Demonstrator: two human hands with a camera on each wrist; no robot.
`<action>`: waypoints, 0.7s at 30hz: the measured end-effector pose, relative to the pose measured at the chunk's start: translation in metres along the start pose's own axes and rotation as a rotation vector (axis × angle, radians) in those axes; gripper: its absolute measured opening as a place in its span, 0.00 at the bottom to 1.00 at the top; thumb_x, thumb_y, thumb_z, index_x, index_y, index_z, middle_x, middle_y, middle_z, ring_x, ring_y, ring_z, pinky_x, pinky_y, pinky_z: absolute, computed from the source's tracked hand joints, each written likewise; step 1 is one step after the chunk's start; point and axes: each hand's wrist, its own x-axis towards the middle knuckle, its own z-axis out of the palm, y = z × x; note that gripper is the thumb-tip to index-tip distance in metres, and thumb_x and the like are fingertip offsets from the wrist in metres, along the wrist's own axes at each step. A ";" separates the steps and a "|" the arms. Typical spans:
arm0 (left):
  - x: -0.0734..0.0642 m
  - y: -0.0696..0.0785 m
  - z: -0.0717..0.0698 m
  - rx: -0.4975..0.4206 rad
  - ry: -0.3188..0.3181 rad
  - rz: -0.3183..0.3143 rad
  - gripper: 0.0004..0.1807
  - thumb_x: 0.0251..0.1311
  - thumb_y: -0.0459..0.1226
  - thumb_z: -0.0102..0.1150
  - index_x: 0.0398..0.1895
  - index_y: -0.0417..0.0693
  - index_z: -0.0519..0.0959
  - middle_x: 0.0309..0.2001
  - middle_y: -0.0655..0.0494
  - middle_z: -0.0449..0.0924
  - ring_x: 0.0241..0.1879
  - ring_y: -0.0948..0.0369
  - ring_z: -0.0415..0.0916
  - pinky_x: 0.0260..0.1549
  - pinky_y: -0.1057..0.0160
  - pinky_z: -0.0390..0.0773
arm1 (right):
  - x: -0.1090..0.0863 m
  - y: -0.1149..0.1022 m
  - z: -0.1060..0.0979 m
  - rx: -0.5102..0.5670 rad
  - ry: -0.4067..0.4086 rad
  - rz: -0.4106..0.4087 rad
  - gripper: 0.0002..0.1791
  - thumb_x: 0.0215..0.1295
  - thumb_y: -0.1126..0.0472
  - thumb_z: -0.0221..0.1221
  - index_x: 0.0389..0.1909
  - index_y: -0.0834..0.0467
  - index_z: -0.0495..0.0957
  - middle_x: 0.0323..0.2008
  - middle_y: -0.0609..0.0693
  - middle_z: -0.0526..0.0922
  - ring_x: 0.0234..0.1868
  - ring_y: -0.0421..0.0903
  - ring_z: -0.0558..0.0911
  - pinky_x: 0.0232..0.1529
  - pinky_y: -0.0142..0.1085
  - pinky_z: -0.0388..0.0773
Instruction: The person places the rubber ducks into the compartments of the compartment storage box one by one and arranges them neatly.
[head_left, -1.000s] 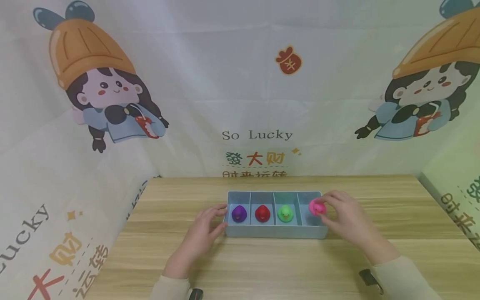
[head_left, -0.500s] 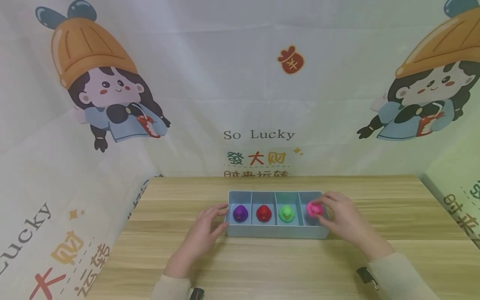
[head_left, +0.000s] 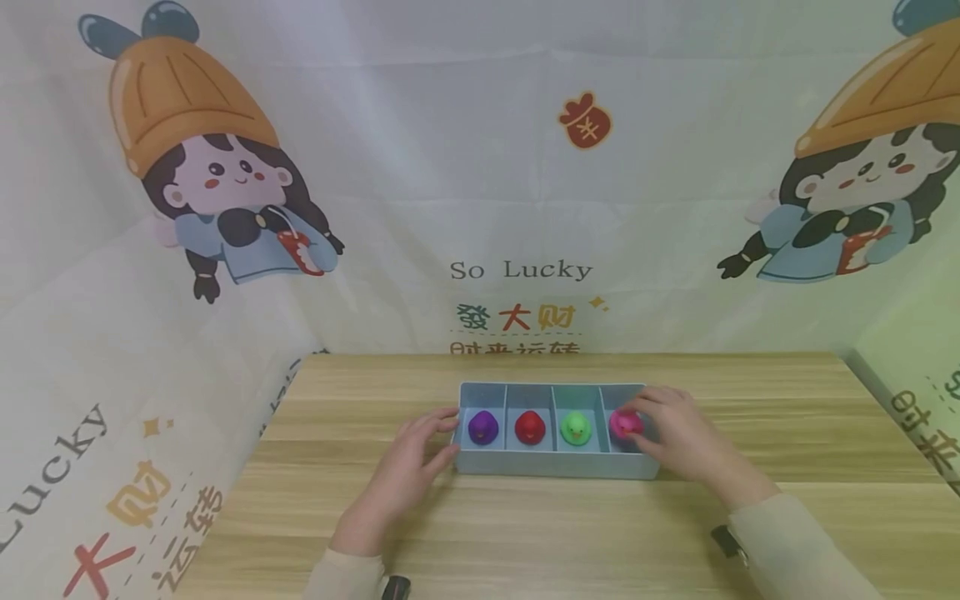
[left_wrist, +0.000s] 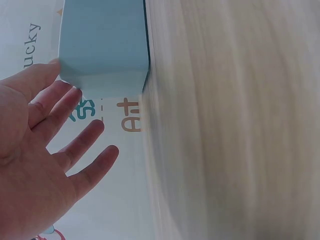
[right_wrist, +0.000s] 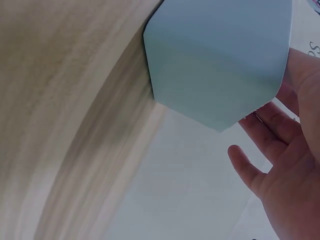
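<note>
A pale blue box [head_left: 555, 465] with a row of compartments stands on the table. From left to right it holds a purple toy duck [head_left: 483, 428], a red toy duck [head_left: 530, 427] and a green toy duck [head_left: 576, 430]. Down in the rightmost compartment, the right hand [head_left: 686, 437] pinches a pink toy duck [head_left: 622, 425] between thumb and fingers. The left hand [head_left: 408, 458] rests its fingertips at the box's left end, fingers spread loosely in the left wrist view. In the right wrist view the box wall [right_wrist: 220, 65] hides the fingertips and the pink duck.
The wooden table [head_left: 525, 533] extends around the box on all sides. Behind it hangs a pale printed cloth [head_left: 420, 167] with cartoon figures and lettering, and more cloth covers both sides.
The right hand has brought the pink duck left and down into the rightmost compartment. The left hand keeps its place at the box's end. The whole head view has shifted slightly.
</note>
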 end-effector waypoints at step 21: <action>0.001 -0.001 0.000 0.007 -0.005 0.002 0.22 0.68 0.37 0.64 0.64 0.43 0.78 0.74 0.55 0.71 0.75 0.48 0.63 0.76 0.39 0.62 | 0.014 0.006 0.002 -0.028 -0.113 0.014 0.14 0.51 0.64 0.77 0.39 0.55 0.87 0.41 0.49 0.88 0.52 0.55 0.83 0.65 0.65 0.63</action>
